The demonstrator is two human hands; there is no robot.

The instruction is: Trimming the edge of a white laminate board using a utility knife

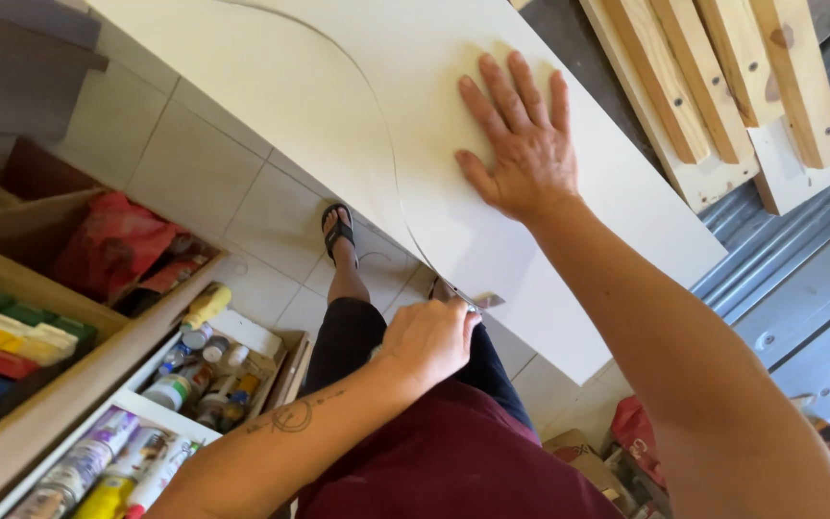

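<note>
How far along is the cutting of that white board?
Done: a curved line is already drawn across the white board. In hand: the left hand holds a small blade at the board's near edge, where the line ends, while the right hand presses the board flat. Left: the pencil line above the blade looks uncut, so nearly the whole curve seems to remain.

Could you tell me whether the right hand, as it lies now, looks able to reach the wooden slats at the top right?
Probably yes. The right hand lies flat on the white board, and the wooden slats lie just beyond the board's edge with nothing between; it would have to lift off the board, though.
</note>
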